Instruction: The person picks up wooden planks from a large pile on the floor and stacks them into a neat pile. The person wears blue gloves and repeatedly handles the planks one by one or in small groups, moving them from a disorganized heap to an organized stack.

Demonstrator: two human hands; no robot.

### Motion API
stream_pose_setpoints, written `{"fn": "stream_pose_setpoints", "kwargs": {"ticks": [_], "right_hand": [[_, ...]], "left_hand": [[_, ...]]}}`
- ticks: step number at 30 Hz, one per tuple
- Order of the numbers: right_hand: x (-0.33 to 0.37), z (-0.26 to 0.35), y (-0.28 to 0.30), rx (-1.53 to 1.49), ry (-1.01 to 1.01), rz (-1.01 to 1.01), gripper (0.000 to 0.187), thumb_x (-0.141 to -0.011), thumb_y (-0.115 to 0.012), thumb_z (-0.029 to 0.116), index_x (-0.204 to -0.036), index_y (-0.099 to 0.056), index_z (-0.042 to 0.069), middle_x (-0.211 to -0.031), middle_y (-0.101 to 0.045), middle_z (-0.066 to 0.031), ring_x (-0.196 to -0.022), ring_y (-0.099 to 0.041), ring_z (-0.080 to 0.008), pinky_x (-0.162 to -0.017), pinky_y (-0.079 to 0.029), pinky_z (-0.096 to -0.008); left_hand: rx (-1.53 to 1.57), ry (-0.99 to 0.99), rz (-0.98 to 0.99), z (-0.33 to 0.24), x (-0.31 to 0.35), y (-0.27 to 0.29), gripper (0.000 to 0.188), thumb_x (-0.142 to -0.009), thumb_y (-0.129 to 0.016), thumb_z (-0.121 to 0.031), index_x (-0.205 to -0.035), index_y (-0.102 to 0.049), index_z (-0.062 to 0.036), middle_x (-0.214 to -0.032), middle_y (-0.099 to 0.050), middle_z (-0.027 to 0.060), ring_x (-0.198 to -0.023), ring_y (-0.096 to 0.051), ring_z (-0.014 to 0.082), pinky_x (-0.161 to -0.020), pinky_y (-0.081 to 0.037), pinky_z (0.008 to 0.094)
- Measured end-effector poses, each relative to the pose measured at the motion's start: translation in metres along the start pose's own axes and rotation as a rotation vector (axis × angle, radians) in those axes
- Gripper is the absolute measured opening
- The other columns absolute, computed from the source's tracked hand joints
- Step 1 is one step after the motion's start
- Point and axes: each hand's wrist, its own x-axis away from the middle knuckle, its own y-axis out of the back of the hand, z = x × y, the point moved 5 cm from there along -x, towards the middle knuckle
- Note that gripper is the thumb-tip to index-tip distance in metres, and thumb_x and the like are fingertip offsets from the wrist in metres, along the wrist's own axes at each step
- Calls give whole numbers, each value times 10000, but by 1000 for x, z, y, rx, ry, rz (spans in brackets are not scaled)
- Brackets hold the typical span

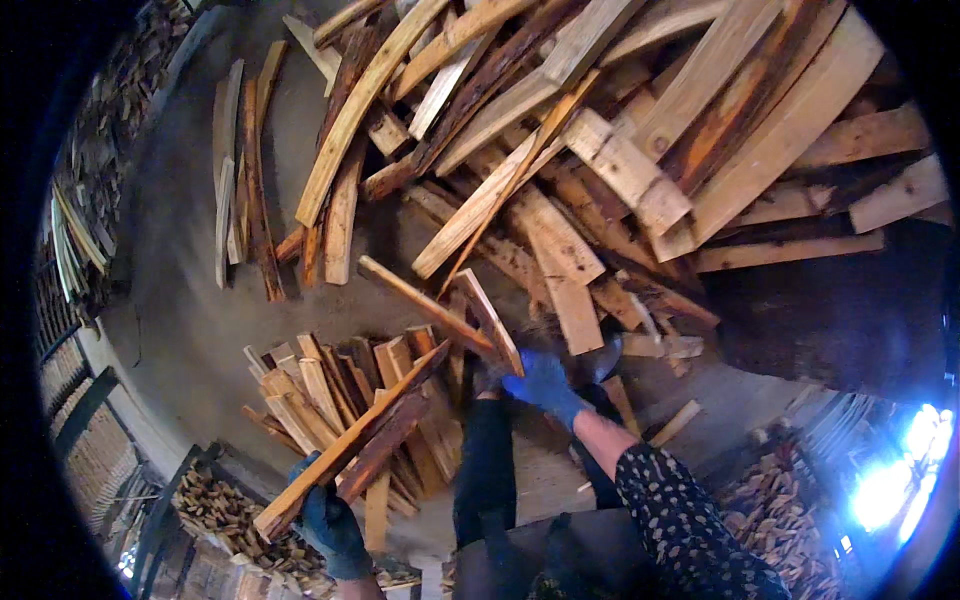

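My left hand (333, 530), in a dark teal work glove, is closed around a long wooden slat (350, 450) at the lower left. This slat slants up to the right above a bundle of short wooden slats (330, 385); a darker, bark-edged piece (385, 445) lies close alongside it. My right hand (545, 385), in a bright blue glove, is closed at the lower end of a short wooden board (488, 318) in front of my legs. Another narrow wooden strip (425, 308) meets that board near the glove. The right fingertips are partly hidden.
A large heap of loose planks and offcuts (590, 150) fills the far middle and right. Several thin strips (250, 190) lie on the grey floor (180, 310) at the left. Stacked wood piles (235, 515) stand lower left and lower right (785, 510). Bright light enters at the right.
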Motion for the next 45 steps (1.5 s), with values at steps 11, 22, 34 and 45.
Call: {"fn": "stream_pose_setpoints", "kwargs": {"ticks": [11, 22, 34, 45], "right_hand": [[-51, 248, 389, -807, 574, -538, 283, -952, -495, 185, -1195, -561, 55, -1062, -603, -76, -894, -604, -164, -805, -498, -275], [-160, 94, 205, -503, -220, -258, 536, -808, -689, 386, -1134, -492, 9, -888, -609, -93, -645, -579, -152, -551, -479, -276], [-81, 250, 325, -749, 386, -71, 296, -963, -454, 301, -1054, -588, 53, -1023, -614, -67, -1009, -574, -156, -902, -449, -316], [-135, 217, 381, 1517, 647, -262, 579, -734, -627, 277, -1291, -486, 213, -1367, -435, -109, -1291, -381, -293, -1069, -246, -538]], "left_hand": [[275, 71, 44, 33, 15, -13, 339, -873, -583, -51, -1190, -539, 60, -1212, -558, 123, -1123, -535, 210, -963, -431, 328], [417, 252, 33, 39, 31, -22, 346, -888, -571, -81, -1206, -540, 53, -1178, -575, 103, -1108, -537, 217, -972, -422, 361], [682, 376, -96, 2, 34, -29, 336, -867, -585, -42, -1187, -555, 57, -1161, -581, 119, -1085, -545, 229, -960, -432, 373], [492, 292, 207, -41, 57, -33, 297, -907, -551, -118, -1170, -589, 12, -1123, -611, 121, -987, -570, 228, -899, -441, 354]]}}
